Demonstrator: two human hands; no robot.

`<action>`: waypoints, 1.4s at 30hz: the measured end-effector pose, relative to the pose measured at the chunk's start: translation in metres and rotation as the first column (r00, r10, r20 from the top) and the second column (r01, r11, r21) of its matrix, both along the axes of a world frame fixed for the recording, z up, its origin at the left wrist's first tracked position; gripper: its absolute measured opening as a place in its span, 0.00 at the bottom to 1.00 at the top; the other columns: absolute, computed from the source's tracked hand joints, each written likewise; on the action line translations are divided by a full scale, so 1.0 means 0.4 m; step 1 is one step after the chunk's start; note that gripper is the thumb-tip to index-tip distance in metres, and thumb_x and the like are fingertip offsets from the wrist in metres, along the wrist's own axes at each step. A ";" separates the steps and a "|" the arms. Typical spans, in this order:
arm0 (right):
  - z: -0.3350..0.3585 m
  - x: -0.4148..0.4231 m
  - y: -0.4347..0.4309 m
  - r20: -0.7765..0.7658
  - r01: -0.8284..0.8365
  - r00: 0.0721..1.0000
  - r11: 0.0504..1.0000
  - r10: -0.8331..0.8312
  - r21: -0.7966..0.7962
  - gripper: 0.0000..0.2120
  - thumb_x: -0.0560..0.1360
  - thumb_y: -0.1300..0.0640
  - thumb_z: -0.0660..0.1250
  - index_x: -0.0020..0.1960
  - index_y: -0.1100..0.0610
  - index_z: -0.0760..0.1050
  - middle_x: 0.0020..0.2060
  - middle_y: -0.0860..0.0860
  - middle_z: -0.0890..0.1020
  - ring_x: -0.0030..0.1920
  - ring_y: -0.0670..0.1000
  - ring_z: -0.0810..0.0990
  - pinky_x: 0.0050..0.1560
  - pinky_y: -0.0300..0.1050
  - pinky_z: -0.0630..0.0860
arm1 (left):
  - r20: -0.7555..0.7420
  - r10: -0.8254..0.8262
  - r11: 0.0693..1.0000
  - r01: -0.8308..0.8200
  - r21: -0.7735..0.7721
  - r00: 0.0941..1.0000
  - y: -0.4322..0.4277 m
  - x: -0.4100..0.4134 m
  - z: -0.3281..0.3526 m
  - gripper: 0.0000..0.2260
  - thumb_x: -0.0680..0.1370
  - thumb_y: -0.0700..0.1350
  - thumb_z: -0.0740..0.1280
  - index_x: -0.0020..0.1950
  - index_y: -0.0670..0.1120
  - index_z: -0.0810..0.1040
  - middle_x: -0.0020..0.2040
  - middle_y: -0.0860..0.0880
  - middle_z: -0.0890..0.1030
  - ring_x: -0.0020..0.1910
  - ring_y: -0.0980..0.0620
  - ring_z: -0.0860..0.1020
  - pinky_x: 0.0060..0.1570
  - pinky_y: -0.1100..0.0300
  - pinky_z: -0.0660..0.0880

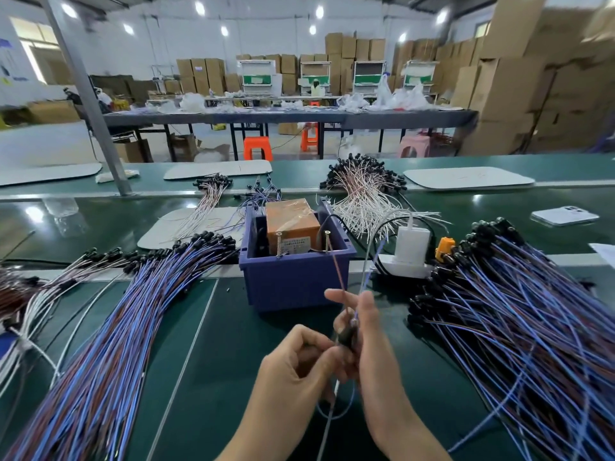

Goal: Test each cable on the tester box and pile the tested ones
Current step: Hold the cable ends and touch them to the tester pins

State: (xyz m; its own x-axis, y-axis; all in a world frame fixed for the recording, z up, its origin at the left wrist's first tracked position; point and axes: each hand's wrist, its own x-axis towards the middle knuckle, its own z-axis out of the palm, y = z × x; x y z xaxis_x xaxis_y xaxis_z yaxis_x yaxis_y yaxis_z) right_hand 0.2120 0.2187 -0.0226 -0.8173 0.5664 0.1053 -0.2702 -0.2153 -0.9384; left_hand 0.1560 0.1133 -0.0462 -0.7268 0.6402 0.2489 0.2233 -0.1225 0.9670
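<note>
Pinching light, floppy blue-and-brown cable in left hand and right hand; best gripped by stiff black plug.

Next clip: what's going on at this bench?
A person holds one cable by its black end, pinched between the left hand and right hand. Its thin wires rise toward the tester box, near two screws standing at its front rim; whether a wire touches one cannot be told. A left pile and a right pile of blue and brown cables flank the box.
</note>
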 end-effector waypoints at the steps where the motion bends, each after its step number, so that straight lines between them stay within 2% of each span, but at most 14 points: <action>1: -0.002 0.002 -0.005 0.022 -0.011 1.000 0.997 0.010 0.070 0.23 0.73 0.27 0.59 0.53 0.42 0.81 0.30 0.43 0.69 0.26 0.42 0.66 0.24 0.36 0.65 | -0.024 -0.002 1.000 0.002 -0.025 1.000 0.001 0.003 -0.007 0.05 0.76 0.49 0.72 0.42 0.53 0.77 0.36 0.45 0.85 0.30 0.50 0.80 0.35 0.60 0.76; 4: -0.011 0.000 -0.009 0.061 0.038 0.996 0.951 -0.060 0.306 0.19 0.79 0.32 0.58 0.50 0.42 0.81 0.29 0.40 0.74 0.29 0.40 0.71 0.29 0.33 0.68 | -0.106 -0.010 0.996 0.000 -0.092 0.994 0.000 0.006 -0.020 0.08 0.78 0.43 0.71 0.41 0.52 0.77 0.36 0.47 0.84 0.32 0.49 0.81 0.36 0.60 0.76; 8: -0.026 -0.006 -0.001 0.046 0.076 0.994 0.932 -0.099 0.354 0.19 0.79 0.40 0.56 0.44 0.45 0.83 0.28 0.41 0.75 0.31 0.40 0.73 0.34 0.30 0.69 | -0.250 -0.014 0.994 -0.014 -0.110 0.968 -0.009 -0.005 -0.009 0.05 0.77 0.50 0.67 0.44 0.51 0.80 0.36 0.50 0.83 0.34 0.53 0.79 0.36 0.56 0.76; 12: -0.034 -0.008 -0.002 0.085 -0.060 0.996 0.907 0.027 0.417 0.17 0.80 0.41 0.55 0.52 0.41 0.83 0.29 0.38 0.78 0.31 0.38 0.73 0.33 0.28 0.69 | -0.018 0.219 0.976 -0.219 0.015 0.975 -0.010 -0.037 0.009 0.11 0.83 0.52 0.62 0.48 0.52 0.83 0.36 0.50 0.80 0.35 0.55 0.76 0.36 0.63 0.73; 15: -0.044 -0.008 -0.005 0.154 -0.164 0.983 0.874 0.103 0.458 0.16 0.81 0.40 0.55 0.56 0.38 0.81 0.34 0.37 0.81 0.34 0.36 0.77 0.36 0.28 0.71 | 0.107 0.205 0.978 -0.206 0.002 0.973 -0.005 -0.045 0.006 0.16 0.79 0.55 0.59 0.57 0.51 0.82 0.48 0.48 0.83 0.46 0.52 0.80 0.41 0.59 0.77; 17: -0.055 -0.013 -0.013 0.205 -0.240 0.965 0.857 0.162 0.455 0.17 0.81 0.37 0.55 0.55 0.41 0.81 0.38 0.43 0.84 0.39 0.38 0.79 0.41 0.33 0.73 | 0.140 0.170 0.984 -0.174 0.019 0.975 -0.004 -0.045 0.006 0.13 0.85 0.49 0.57 0.61 0.51 0.81 0.56 0.49 0.83 0.54 0.51 0.81 0.48 0.61 0.78; 19: -0.061 -0.017 -0.019 0.224 -0.254 0.960 0.851 0.166 0.459 0.23 0.79 0.32 0.56 0.51 0.47 0.80 0.33 0.48 0.79 0.34 0.42 0.73 0.37 0.40 0.69 | 0.115 0.104 0.994 -0.106 0.014 0.988 -0.008 -0.044 0.009 0.15 0.81 0.46 0.57 0.60 0.51 0.82 0.57 0.52 0.84 0.55 0.56 0.81 0.51 0.66 0.75; 23: -0.063 -0.024 -0.013 0.188 -0.210 0.971 0.906 0.149 0.369 0.22 0.77 0.32 0.59 0.46 0.49 0.80 0.27 0.44 0.70 0.30 0.45 0.65 0.32 0.41 0.62 | 0.107 0.007 1.000 -0.005 -0.015 0.994 -0.017 -0.047 0.009 0.26 0.68 0.42 0.57 0.63 0.50 0.81 0.57 0.51 0.84 0.51 0.56 0.80 0.53 0.64 0.74; 27: -0.064 -0.029 -0.017 0.186 -0.280 0.953 0.926 0.238 0.251 0.28 0.74 0.31 0.63 0.50 0.57 0.81 0.35 0.55 0.73 0.38 0.53 0.68 0.40 0.51 0.65 | 0.031 0.055 0.998 -0.055 -0.018 0.998 -0.013 -0.039 0.005 0.16 0.77 0.49 0.59 0.60 0.54 0.82 0.56 0.54 0.85 0.54 0.57 0.81 0.53 0.66 0.75; 32: -0.065 -0.022 -0.010 0.258 -0.340 0.930 0.876 0.261 0.342 0.20 0.79 0.34 0.59 0.51 0.46 0.82 0.30 0.51 0.81 0.29 0.46 0.76 0.32 0.39 0.71 | 0.075 0.144 0.987 -0.148 0.059 0.987 -0.008 -0.037 0.021 0.16 0.79 0.56 0.59 0.46 0.49 0.82 0.48 0.47 0.86 0.30 0.49 0.78 0.26 0.57 0.74; 34: -0.062 -0.020 -0.006 0.222 -0.327 0.938 0.891 0.266 0.315 0.17 0.80 0.38 0.59 0.52 0.44 0.83 0.37 0.51 0.86 0.37 0.47 0.83 0.39 0.38 0.78 | 0.124 0.219 0.963 -0.235 0.135 0.968 -0.008 -0.049 0.027 0.15 0.79 0.54 0.58 0.42 0.46 0.79 0.48 0.47 0.86 0.35 0.49 0.81 0.30 0.56 0.76; 37: -0.054 -0.021 0.006 0.180 -0.202 0.971 0.941 0.156 0.273 0.17 0.80 0.44 0.58 0.54 0.50 0.83 0.45 0.50 0.88 0.48 0.47 0.86 0.51 0.38 0.80 | 0.184 0.296 0.919 -0.331 0.213 0.938 -0.020 -0.077 0.032 0.15 0.80 0.53 0.57 0.44 0.45 0.77 0.35 0.47 0.80 0.38 0.47 0.81 0.44 0.54 0.78; 39: -0.046 -0.021 0.021 0.112 -0.082 0.991 0.993 0.072 0.087 0.14 0.81 0.50 0.59 0.52 0.53 0.83 0.39 0.50 0.85 0.37 0.46 0.83 0.39 0.38 0.80 | 0.214 0.331 0.894 -0.378 0.241 0.919 -0.038 -0.095 0.038 0.15 0.80 0.54 0.57 0.45 0.45 0.75 0.30 0.49 0.70 0.28 0.48 0.74 0.37 0.54 0.75; 42: -0.033 -0.008 0.063 0.082 0.017 0.997 0.969 0.003 -0.248 0.13 0.85 0.60 0.56 0.54 0.55 0.81 0.28 0.48 0.71 0.21 0.43 0.62 0.17 0.36 0.60 | 0.271 0.321 0.880 -0.392 0.268 0.907 -0.059 -0.115 0.050 0.15 0.80 0.56 0.58 0.42 0.49 0.77 0.29 0.51 0.62 0.22 0.53 0.62 0.24 0.60 0.69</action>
